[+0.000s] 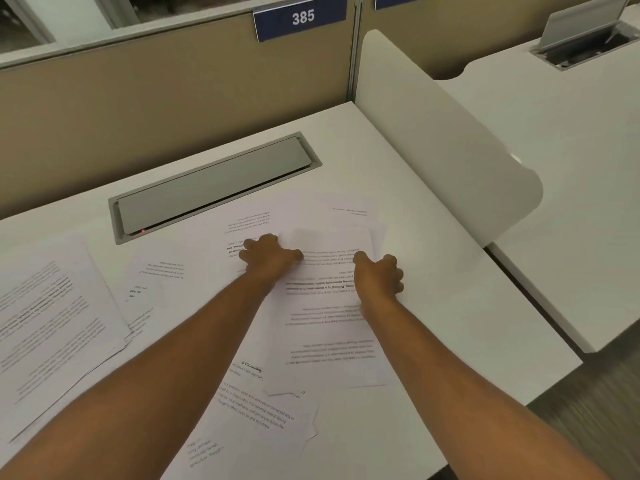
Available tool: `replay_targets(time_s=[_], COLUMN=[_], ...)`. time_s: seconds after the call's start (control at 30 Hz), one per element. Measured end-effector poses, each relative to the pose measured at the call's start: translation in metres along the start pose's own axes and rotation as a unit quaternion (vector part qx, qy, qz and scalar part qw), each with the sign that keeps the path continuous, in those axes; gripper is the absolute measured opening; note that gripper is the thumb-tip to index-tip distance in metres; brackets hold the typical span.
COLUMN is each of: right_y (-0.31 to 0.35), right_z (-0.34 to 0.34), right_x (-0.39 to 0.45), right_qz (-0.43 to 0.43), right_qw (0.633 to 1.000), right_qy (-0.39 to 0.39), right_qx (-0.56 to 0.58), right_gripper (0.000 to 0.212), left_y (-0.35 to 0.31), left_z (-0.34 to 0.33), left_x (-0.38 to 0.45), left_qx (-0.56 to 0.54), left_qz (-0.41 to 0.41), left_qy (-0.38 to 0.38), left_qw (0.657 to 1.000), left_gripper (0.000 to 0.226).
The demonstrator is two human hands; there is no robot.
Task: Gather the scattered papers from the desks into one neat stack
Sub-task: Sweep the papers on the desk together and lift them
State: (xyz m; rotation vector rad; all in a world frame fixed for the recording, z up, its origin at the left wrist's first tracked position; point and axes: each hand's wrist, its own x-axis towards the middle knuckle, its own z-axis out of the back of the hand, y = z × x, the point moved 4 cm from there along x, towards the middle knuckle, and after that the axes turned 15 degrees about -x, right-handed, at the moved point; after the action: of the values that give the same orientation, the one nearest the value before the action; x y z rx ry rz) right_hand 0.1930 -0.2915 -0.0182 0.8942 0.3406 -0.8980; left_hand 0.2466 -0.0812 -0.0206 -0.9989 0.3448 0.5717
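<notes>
Printed white papers lie scattered over the white desk. A loose overlapping pile sits in the middle, and both my hands are on its far part. My left hand has its fingers curled over the pile's left side, thumb on the top sheet. My right hand grips the top sheet's right edge, thumb on top and fingers curled under. A thicker stack lies at the left. One sheet rests beside it, and more sheets lie near the front edge under my left forearm.
A grey cable-tray lid is set into the desk behind the papers. A beige partition with the sign 385 closes the back. A white curved divider stands at the right; beyond it is another desk with an open cable box.
</notes>
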Motion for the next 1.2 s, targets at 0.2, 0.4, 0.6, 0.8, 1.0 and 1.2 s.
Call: replay_targets(time_s=[0.2, 0.4, 0.6, 0.8, 1.0, 1.2], right_y=[0.007, 0.008, 0.010, 0.021, 0.054, 0.076], right_z=[0.001, 0.004, 0.007, 0.016, 0.051, 0.059], right_x=[0.007, 0.019, 0.024, 0.012, -0.009, -0.032], right_qz=[0.012, 0.024, 0.117, 0.209, 0.283, 0.347], right_qw=[0.997, 0.992, 0.987, 0.967, 0.928, 0.828], right_qy=[0.030, 0.075, 0.088, 0.123, 0.141, 0.369], right_qx=[0.064, 0.096, 0.062, 0.083, 0.198, 0.241], right_gripper=[0.069, 0.063, 0.024, 0.036, 0.037, 0.128], left_y=[0.000, 0.002, 0.002, 0.009, -0.010, -0.045], left_z=[0.010, 0.018, 0.012, 0.026, 0.072, 0.114], left_x=[0.012, 0.015, 0.008, -0.011, -0.060, -0.118], left_qx=[-0.090, -0.243, -0.252, -0.230, -0.366, -0.391], left_qz=[0.018, 0.067, 0.022, -0.092, -0.181, -0.268], left_qy=[-0.012, 0.051, 0.139, 0.115, 0.100, 0.201], left_qw=[0.996, 0.966, 0.958, 0.962, 0.907, 0.857], left_gripper=[0.080, 0.041, 0.062, 0.053, 0.056, 0.038])
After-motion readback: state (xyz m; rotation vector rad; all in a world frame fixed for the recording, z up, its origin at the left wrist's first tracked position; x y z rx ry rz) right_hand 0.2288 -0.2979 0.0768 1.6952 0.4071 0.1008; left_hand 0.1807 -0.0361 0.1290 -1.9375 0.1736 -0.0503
